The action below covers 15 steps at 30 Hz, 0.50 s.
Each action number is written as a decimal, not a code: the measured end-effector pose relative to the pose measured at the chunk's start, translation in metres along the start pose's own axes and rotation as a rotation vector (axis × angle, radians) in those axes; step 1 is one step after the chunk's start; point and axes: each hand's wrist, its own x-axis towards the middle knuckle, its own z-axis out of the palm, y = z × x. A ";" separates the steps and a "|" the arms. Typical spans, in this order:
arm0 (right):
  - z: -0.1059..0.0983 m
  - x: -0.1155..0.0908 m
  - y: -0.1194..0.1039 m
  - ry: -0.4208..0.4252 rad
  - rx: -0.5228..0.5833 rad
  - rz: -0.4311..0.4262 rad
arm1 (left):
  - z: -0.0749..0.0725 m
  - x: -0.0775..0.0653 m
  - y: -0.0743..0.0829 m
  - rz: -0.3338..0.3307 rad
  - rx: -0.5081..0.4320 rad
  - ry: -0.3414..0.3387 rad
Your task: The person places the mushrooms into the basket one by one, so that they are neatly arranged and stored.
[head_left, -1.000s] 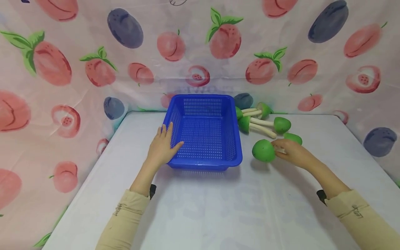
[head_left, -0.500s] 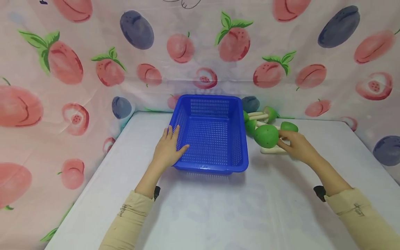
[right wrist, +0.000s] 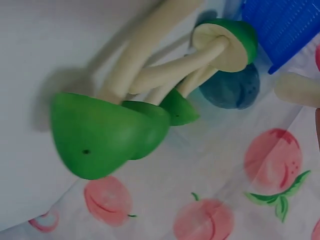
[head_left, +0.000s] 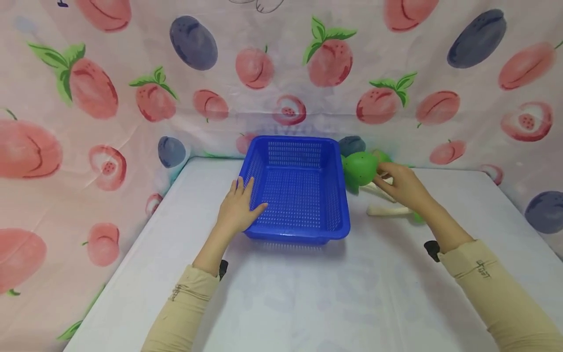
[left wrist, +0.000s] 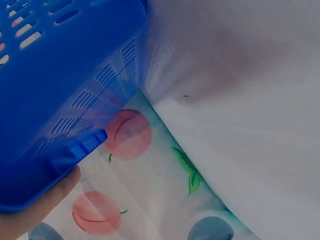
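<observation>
My right hand (head_left: 406, 186) pinches a toy mushroom (head_left: 361, 167) with a speckled green cap, held up beside the blue basket's right rim. In the right wrist view only its pale stem end (right wrist: 299, 90) shows, at the right edge near a fingertip. Straight, spread fingers of my left hand (head_left: 237, 208) rest over the left side of the plastic basket (head_left: 343, 231); the thumb reaches over the inside. Along the basket's rim (left wrist: 82, 147) in the left wrist view lies one finger (left wrist: 57, 192). No mushroom shows inside the basket.
Several more green-capped mushrooms (right wrist: 95, 137) lie in a pile right of the basket, partly hidden by my right hand in the head view. Nearer, another pale stem (head_left: 387, 210) lies on the white table (head_left: 308, 303). A fruit-printed cloth (head_left: 308, 112) hangs behind.
My right hand has lifted the mushroom off the near right and carried it back and left, toward the basket's right rim. The left hand has stayed on the basket. The head view has shifted slightly.
</observation>
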 end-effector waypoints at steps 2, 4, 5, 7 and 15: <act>-0.003 0.009 -0.004 -0.019 -0.001 0.013 | 0.000 0.002 0.002 -0.008 0.007 -0.010; -0.005 0.020 -0.007 -0.039 -0.004 0.019 | 0.000 0.002 0.003 -0.017 0.007 -0.014; -0.004 0.025 -0.009 -0.050 -0.002 0.023 | 0.000 0.002 0.002 -0.021 0.005 -0.013; -0.003 0.037 -0.012 -0.071 -0.014 0.017 | 0.000 0.001 0.002 -0.021 -0.003 -0.007; 0.002 0.085 -0.026 -0.126 -0.117 0.011 | 0.000 0.001 0.004 -0.024 0.008 -0.006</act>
